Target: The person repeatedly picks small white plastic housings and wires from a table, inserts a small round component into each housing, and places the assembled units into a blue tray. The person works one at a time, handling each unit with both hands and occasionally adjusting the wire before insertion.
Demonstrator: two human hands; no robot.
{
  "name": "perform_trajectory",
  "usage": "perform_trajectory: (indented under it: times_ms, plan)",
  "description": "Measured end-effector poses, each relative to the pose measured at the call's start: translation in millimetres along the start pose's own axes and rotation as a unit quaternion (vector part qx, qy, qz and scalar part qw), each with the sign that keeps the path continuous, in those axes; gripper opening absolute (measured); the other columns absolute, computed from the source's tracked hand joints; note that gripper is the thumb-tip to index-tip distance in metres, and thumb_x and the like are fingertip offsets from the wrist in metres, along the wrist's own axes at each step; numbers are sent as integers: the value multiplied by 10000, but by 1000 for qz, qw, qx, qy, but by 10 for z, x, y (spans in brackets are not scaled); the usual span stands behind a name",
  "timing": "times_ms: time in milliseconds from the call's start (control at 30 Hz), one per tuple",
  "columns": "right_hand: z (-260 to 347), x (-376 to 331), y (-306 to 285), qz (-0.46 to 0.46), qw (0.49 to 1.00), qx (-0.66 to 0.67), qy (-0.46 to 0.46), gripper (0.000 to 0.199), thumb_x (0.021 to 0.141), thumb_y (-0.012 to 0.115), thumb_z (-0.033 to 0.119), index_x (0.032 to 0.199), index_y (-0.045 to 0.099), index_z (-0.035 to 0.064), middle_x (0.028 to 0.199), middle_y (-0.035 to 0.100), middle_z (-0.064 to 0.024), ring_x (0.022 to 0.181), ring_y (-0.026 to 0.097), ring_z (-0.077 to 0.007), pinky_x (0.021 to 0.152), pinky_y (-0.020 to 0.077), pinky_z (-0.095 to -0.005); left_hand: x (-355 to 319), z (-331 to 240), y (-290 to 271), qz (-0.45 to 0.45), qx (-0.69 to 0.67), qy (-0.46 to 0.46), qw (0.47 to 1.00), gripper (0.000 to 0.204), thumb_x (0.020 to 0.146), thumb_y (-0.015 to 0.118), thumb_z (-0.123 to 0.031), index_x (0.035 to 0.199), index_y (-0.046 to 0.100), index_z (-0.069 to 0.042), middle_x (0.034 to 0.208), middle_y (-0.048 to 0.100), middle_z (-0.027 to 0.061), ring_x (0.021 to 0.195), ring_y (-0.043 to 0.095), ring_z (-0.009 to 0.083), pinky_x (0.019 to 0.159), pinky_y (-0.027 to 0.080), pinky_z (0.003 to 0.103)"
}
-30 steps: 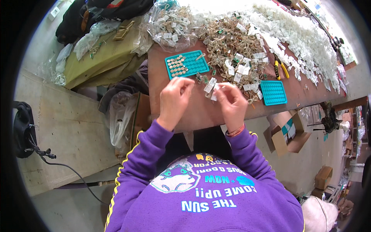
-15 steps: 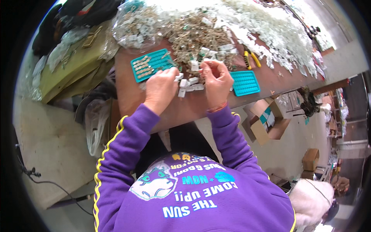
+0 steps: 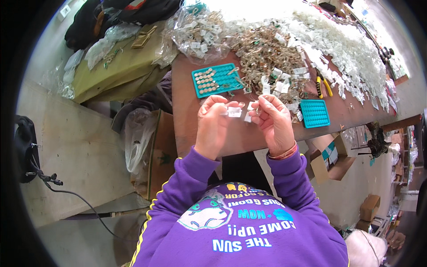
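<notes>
My left hand (image 3: 212,129) is raised over the table's near edge, its fingertips closed at a small white tag (image 3: 234,111) with a tiny rounded piece at its upper end. Close by on the right, my right hand (image 3: 276,124) pinches something small and thin, too fine to make out. More white tags (image 3: 248,116) lie on the table between and behind the hands. Beyond my left hand sits a teal tray (image 3: 203,92) with rows of round beige pieces and a few metal bits in it. A second teal tray (image 3: 315,114) stands right of my right hand.
A heap of small metal pieces with tags (image 3: 258,55) fills the table's middle, beside a clear bag (image 3: 200,35) of similar pieces. Yellow-and-black pliers (image 3: 324,86) lie before a spread of white tags (image 3: 351,58). An open cardboard box (image 3: 340,162) stands below, right.
The view has shifted, so the table appears farther right and lower. My left hand has come away from beside the left tray, nearer my body, and both hands are raised close together.
</notes>
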State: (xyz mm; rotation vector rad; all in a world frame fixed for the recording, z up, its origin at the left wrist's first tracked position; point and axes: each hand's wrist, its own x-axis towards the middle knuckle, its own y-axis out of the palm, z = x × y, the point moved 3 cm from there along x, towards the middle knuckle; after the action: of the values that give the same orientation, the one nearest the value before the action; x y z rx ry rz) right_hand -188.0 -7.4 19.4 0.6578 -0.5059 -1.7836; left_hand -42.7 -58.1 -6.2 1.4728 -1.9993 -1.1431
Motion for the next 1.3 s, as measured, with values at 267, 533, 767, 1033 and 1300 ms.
perform_trajectory:
  times_ms: [267, 533, 767, 1033, 1300]
  plan:
    - [-108, -57, 206, -7, 947, -263, -184, 81, 919, 636, 42, 983, 607, 0, 846, 683, -69, 745, 664, -117, 677, 531, -230, -175, -43, -60, -21, -15, -34, 999, 191, 947, 612, -194, 1051, 554, -45, 775, 482, -28, 613, 407, 42, 480, 337, 166]
    - [-63, -293, 411, 83, 709, -525, -462, 188, 751, 693, -74, 907, 690, 32, 871, 686, -98, 766, 676, -214, 688, 536, -289, -144, -234, -112, 8, 111, 67, 992, 233, 897, 691, -95, 1100, 611, -12, 906, 644, 19, 651, 454, -21, 567, 350, 133]
    - [4, -392, 327, 194, 595, -571, -531, 250, 655, 691, 11, 897, 722, 62, 892, 683, -73, 838, 677, -256, 743, 551, -359, -190, -169, -110, 79, -88, -17, 993, 247, 946, 623, -129, 1160, 599, -8, 943, 618, 59, 564, 344, 8, 476, 285, 164]
    - [165, -466, 325, 203, 625, -566, -498, 298, 686, 749, 72, 982, 715, 67, 957, 688, -72, 890, 671, -256, 777, 543, -364, -239, -194, -129, 142, 3, -13, 990, 214, 925, 652, -141, 1113, 640, -38, 990, 630, 78, 628, 427, 30, 564, 362, 185]
    - [381, -336, 418, 186, 714, -537, -408, 328, 717, 740, -36, 1037, 708, 28, 933, 679, -120, 855, 659, -219, 740, 525, -305, -304, -167, -106, 172, 40, -64, 982, 220, 927, 655, -154, 1109, 648, -32, 933, 660, 59, 699, 498, 19, 608, 388, 165]
